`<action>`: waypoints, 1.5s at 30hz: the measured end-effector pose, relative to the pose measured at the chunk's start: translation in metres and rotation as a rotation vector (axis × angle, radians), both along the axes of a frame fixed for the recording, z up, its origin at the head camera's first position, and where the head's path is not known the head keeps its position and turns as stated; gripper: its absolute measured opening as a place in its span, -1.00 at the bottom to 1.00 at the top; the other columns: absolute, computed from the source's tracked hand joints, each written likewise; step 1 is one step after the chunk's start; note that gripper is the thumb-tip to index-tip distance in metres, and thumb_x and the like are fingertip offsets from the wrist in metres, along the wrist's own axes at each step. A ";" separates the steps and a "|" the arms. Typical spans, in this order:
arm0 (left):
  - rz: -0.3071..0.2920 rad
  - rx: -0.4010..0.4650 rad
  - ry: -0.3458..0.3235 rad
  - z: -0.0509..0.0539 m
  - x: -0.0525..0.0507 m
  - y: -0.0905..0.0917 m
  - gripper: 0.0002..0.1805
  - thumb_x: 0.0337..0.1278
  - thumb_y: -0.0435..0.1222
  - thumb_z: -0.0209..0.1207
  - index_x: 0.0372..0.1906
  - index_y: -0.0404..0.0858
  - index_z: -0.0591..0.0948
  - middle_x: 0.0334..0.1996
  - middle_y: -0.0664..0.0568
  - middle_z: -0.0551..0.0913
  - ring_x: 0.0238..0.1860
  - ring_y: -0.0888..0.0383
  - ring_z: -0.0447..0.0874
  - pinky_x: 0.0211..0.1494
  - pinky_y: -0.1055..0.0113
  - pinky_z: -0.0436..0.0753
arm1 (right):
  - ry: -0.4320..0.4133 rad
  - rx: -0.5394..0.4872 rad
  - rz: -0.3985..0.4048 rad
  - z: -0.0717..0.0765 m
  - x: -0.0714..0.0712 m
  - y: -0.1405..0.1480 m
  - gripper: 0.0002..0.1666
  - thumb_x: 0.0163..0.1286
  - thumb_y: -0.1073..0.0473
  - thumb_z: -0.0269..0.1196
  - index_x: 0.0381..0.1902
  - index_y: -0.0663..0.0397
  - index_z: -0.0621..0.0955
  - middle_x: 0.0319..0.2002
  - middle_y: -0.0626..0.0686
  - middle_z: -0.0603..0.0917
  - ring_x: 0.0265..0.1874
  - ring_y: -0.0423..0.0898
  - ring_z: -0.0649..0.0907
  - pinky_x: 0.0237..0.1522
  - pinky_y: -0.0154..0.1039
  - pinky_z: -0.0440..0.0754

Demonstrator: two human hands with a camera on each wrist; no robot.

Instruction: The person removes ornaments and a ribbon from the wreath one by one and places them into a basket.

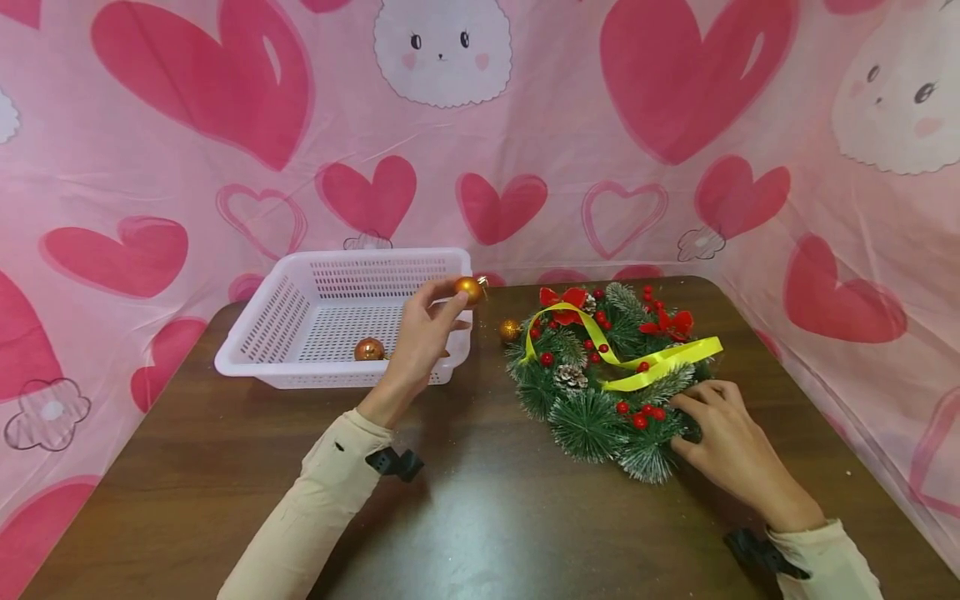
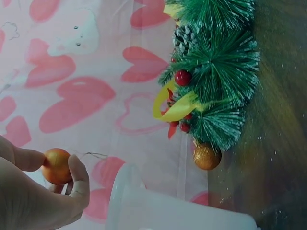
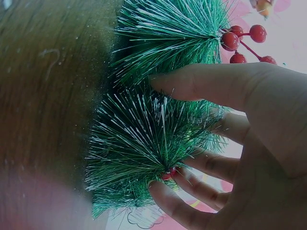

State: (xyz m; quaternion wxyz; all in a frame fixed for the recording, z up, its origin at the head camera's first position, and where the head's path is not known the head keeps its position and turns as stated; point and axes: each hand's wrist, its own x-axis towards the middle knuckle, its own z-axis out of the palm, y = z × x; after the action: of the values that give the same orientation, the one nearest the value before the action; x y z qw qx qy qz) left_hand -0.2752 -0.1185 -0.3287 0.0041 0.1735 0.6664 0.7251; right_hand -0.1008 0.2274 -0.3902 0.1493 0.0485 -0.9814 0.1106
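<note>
Between thumb and fingers, my left hand (image 1: 427,337) pinches a shiny gold ball (image 1: 469,289), held over the right rim of the white basket (image 1: 281,369). The left wrist view shows the same ball (image 2: 56,166) with a thin loop of thread. My right hand (image 1: 735,442) grips the lower right edge of a green wreath (image 1: 588,425); in the right wrist view its thumb and fingers spread around the needles (image 3: 144,139). A yellow ribbon (image 1: 660,362) lies across the wreath, among red bows, berries and a pinecone. One glittery gold ball (image 1: 510,331) is at the wreath's left edge.
Inside the basket lies a copper-coloured ball (image 1: 369,349), with part of another thing near my left wrist. The brown table (image 1: 480,517) reaches back to a pink cloth (image 1: 525,125) with hearts, which also stands along both sides.
</note>
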 end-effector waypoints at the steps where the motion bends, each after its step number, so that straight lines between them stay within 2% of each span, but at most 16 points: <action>1: 0.005 -0.010 0.009 0.000 0.000 0.000 -0.61 0.40 -0.35 0.13 0.24 -0.40 0.49 0.11 -0.17 0.57 -0.20 0.15 0.68 -0.05 0.10 0.70 | 0.001 -0.001 0.000 0.000 0.000 0.000 -0.47 -0.11 0.28 0.57 -0.11 0.26 0.69 -0.13 0.27 0.61 0.09 0.29 0.34 -0.27 0.31 0.61; 7: 0.020 0.004 0.063 0.002 -0.004 -0.004 -0.63 0.38 -0.42 0.13 0.22 -0.44 0.48 0.09 -0.20 0.53 0.01 -0.10 0.66 -0.03 0.16 0.71 | 0.017 0.001 0.012 -0.001 -0.001 0.000 -0.49 -0.11 0.29 0.56 -0.12 0.27 0.69 -0.14 0.26 0.61 0.08 0.29 0.34 -0.28 0.29 0.62; 10: 0.027 0.018 0.069 0.002 -0.005 -0.006 -0.64 0.37 -0.45 0.13 0.20 -0.46 0.48 0.07 -0.21 0.53 0.00 -0.07 0.66 -0.05 0.22 0.71 | 0.005 0.003 0.009 0.000 -0.002 0.000 -0.50 -0.10 0.28 0.56 -0.12 0.26 0.69 -0.14 0.27 0.60 0.08 0.30 0.34 -0.27 0.30 0.62; 14: 0.050 -0.010 0.089 0.004 -0.008 -0.011 -0.64 0.35 -0.46 0.14 0.19 -0.47 0.49 0.05 -0.22 0.54 -0.04 0.03 0.67 -0.08 0.27 0.72 | -0.010 0.003 -0.002 0.000 0.000 0.000 -0.49 -0.10 0.27 0.57 -0.12 0.26 0.69 -0.13 0.28 0.60 0.09 0.31 0.34 -0.26 0.30 0.62; 19: 0.096 -0.054 0.104 0.005 -0.011 -0.022 -0.62 0.34 -0.44 0.16 0.21 -0.44 0.50 0.06 -0.22 0.55 -0.03 0.00 0.65 -0.10 0.27 0.72 | -0.008 0.001 -0.002 0.001 0.000 -0.001 -0.49 -0.10 0.27 0.57 -0.11 0.25 0.69 -0.13 0.28 0.60 0.10 0.31 0.34 -0.28 0.30 0.62; 26: 0.116 -0.073 0.112 0.004 -0.013 -0.039 -0.62 0.35 -0.43 0.16 0.21 -0.45 0.49 0.07 -0.21 0.53 0.00 -0.05 0.64 -0.07 0.23 0.71 | -0.012 0.000 -0.002 0.001 0.000 0.000 -0.47 -0.10 0.27 0.57 -0.10 0.26 0.69 -0.12 0.28 0.60 0.10 0.31 0.33 -0.29 0.30 0.62; 34: 0.162 -0.173 0.136 -0.002 -0.015 -0.060 -0.61 0.34 -0.39 0.20 0.20 -0.41 0.51 0.08 -0.18 0.55 0.00 0.02 0.63 -0.05 0.22 0.71 | -0.010 -0.004 0.000 -0.002 0.000 -0.001 -0.46 -0.11 0.27 0.57 -0.10 0.27 0.69 -0.12 0.28 0.60 0.09 0.31 0.34 -0.30 0.30 0.61; 41: 0.196 -0.274 0.165 -0.004 -0.016 -0.081 -0.61 0.34 -0.34 0.21 0.20 -0.38 0.51 0.10 -0.18 0.55 0.07 -0.03 0.64 -0.15 0.45 0.68 | 0.040 0.008 0.010 -0.004 0.000 0.000 -0.44 -0.18 0.29 0.60 -0.13 0.28 0.69 -0.15 0.28 0.61 0.06 0.30 0.35 -0.30 0.28 0.61; 43: 0.211 -0.316 0.172 -0.003 -0.016 -0.085 -0.61 0.34 -0.32 0.21 0.20 -0.35 0.52 0.11 -0.16 0.56 0.08 -0.01 0.64 -0.11 0.42 0.68 | 0.050 0.009 0.010 -0.004 -0.001 0.001 -0.43 -0.19 0.29 0.60 -0.13 0.28 0.69 -0.15 0.28 0.61 0.06 0.30 0.36 -0.30 0.29 0.60; 45: 0.228 -0.362 0.186 -0.003 -0.017 -0.089 -0.61 0.34 -0.31 0.22 0.20 -0.34 0.52 0.11 -0.14 0.57 0.09 -0.02 0.64 -0.03 0.32 0.69 | 0.048 0.007 0.007 -0.004 -0.001 0.001 -0.43 -0.19 0.29 0.60 -0.13 0.28 0.69 -0.15 0.29 0.61 0.06 0.30 0.35 -0.30 0.30 0.60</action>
State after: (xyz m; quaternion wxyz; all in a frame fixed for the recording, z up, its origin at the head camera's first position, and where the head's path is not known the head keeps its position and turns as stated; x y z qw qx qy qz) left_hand -0.2917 -0.2074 -0.3313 -0.1080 0.1596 0.7985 0.5703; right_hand -0.1019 0.2284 -0.3938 0.1721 0.0553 -0.9778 0.1064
